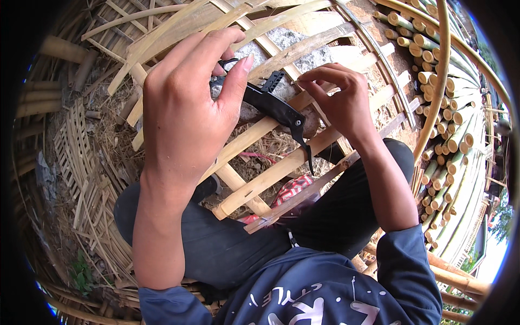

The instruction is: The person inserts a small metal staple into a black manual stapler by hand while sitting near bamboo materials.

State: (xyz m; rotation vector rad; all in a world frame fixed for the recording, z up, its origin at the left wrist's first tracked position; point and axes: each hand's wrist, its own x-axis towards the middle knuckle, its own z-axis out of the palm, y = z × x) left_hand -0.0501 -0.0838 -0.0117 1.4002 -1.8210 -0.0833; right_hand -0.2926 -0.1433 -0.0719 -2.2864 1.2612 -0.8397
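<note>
Slanting lengthwise toward lower right, the black tool (276, 108) is clamped in left hand (189, 97), right hand (344, 100) pinched together.

Lit brightly by daylight, strongest at the right, washing out nearly to white beyond the stacked bamboo poles (454, 117). Turns dimmer toward the left rim, leaving the thick bamboo lengths (64, 50) in brownish shade. Catches pale highlights on the split slats (303, 52); loses most folds in the dark trousers (222, 244). Bends straight edges strongly near the black round border, fringed blue in places. Looks fairly sharp centrally, softer outward.
</note>
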